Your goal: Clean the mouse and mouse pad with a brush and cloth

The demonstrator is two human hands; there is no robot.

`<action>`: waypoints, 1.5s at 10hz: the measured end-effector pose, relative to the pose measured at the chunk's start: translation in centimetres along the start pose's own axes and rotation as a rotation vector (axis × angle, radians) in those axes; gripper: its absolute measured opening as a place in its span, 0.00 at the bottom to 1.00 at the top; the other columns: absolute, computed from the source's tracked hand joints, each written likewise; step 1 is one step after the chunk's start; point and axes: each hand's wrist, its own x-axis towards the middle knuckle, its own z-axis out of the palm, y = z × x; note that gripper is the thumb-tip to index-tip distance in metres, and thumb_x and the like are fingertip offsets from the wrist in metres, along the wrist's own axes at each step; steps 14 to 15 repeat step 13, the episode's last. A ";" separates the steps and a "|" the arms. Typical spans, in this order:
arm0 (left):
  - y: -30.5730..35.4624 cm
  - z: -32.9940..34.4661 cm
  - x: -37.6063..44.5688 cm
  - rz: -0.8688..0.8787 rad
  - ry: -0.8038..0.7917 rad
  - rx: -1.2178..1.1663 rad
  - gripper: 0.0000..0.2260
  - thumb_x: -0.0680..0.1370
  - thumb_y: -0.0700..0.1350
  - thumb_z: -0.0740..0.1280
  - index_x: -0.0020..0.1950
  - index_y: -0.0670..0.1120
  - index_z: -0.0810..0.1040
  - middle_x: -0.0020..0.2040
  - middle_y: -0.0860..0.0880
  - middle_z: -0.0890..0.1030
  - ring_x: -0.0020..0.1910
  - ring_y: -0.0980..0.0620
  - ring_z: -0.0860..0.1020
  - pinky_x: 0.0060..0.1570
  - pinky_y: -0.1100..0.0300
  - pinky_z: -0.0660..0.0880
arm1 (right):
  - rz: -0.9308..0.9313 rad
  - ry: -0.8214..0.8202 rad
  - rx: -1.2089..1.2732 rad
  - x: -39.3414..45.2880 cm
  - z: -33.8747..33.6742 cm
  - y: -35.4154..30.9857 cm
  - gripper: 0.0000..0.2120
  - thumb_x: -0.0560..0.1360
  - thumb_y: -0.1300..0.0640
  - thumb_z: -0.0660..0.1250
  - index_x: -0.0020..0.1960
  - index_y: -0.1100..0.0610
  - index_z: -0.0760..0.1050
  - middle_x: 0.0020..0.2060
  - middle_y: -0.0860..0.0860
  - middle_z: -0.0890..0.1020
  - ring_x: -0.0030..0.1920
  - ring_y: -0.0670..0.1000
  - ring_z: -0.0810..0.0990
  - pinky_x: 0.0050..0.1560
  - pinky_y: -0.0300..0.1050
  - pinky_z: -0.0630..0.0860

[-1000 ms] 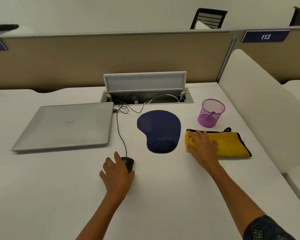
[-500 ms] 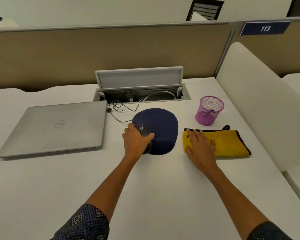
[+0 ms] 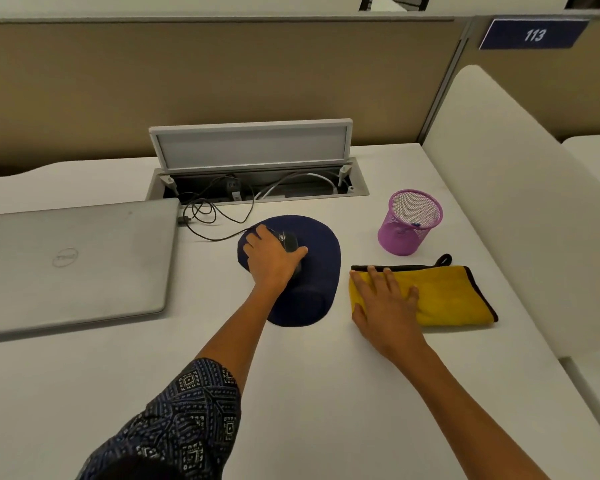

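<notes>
Moved since a second ago: left hand (image 3: 272, 259) with black mouse (image 3: 291, 244), from bare white desk (image 3: 309, 393) up onto dark blue mouse pad (image 3: 321, 271), fingers curled around the mouse sides, cable (image 3: 219, 226) trailing behind. Right hand (image 3: 383, 299) unchanged, flat with fingers spread on left end of yellow cloth (image 3: 451, 296). Probably light, hard and smooth mouse, best taken by the sides; soft, limp cloth, best gathered at an edge; beyond, purple mesh cup (image 3: 409, 221) with something small and blue, maybe the brush.

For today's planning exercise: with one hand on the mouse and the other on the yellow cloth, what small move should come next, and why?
Probably closing the right hand on the yellow cloth and lifting it toward the mouse. That hand lies flat on the cloth, and the left hand already grips the mouse on the mouse pad, steadying it for wiping.
</notes>
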 end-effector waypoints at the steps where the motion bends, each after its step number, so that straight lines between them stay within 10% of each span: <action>1: -0.1 0.1 -0.2 -0.015 -0.020 -0.006 0.45 0.67 0.60 0.72 0.73 0.41 0.54 0.72 0.40 0.59 0.70 0.40 0.59 0.64 0.47 0.65 | -0.003 -0.015 -0.006 0.1 -0.1 0.0 0.30 0.79 0.42 0.50 0.76 0.46 0.41 0.77 0.52 0.50 0.76 0.59 0.49 0.70 0.68 0.53; 6: -2.0 0.0 -3.8 0.086 -0.033 -0.155 0.36 0.66 0.49 0.76 0.68 0.41 0.64 0.64 0.44 0.67 0.58 0.45 0.72 0.56 0.56 0.70 | -0.003 -0.010 0.019 -0.3 -0.2 0.2 0.30 0.79 0.40 0.49 0.75 0.44 0.40 0.77 0.51 0.48 0.77 0.58 0.47 0.71 0.66 0.51; 11: -4.3 -3.7 -5.4 0.252 0.019 -0.063 0.31 0.74 0.54 0.68 0.72 0.44 0.61 0.70 0.44 0.65 0.67 0.45 0.65 0.65 0.50 0.66 | -0.054 -0.104 0.342 -1.2 -4.3 1.3 0.30 0.77 0.45 0.61 0.75 0.48 0.53 0.77 0.50 0.54 0.75 0.56 0.58 0.70 0.58 0.62; 12: -3.7 -6.3 -5.7 0.340 0.070 -0.036 0.28 0.77 0.54 0.63 0.73 0.45 0.60 0.74 0.45 0.60 0.73 0.46 0.58 0.69 0.51 0.59 | -0.014 0.325 0.922 -3.3 -9.6 2.1 0.13 0.76 0.55 0.65 0.58 0.59 0.78 0.55 0.56 0.82 0.57 0.51 0.80 0.56 0.40 0.75; 13: -3.3 -7.8 -5.7 0.447 0.098 0.081 0.29 0.78 0.56 0.60 0.75 0.46 0.57 0.76 0.47 0.53 0.75 0.47 0.48 0.72 0.52 0.49 | -0.038 0.596 1.137 -5.4 -13.8 2.5 0.12 0.75 0.51 0.65 0.42 0.57 0.81 0.33 0.50 0.84 0.36 0.44 0.83 0.46 0.34 0.76; 15: -3.3 -7.8 -5.7 0.447 0.098 0.081 0.29 0.78 0.56 0.60 0.75 0.46 0.57 0.76 0.47 0.53 0.75 0.47 0.48 0.72 0.52 0.49 | -0.038 0.596 1.137 -5.4 -13.8 2.5 0.12 0.75 0.51 0.65 0.42 0.57 0.81 0.33 0.50 0.84 0.36 0.44 0.83 0.46 0.34 0.76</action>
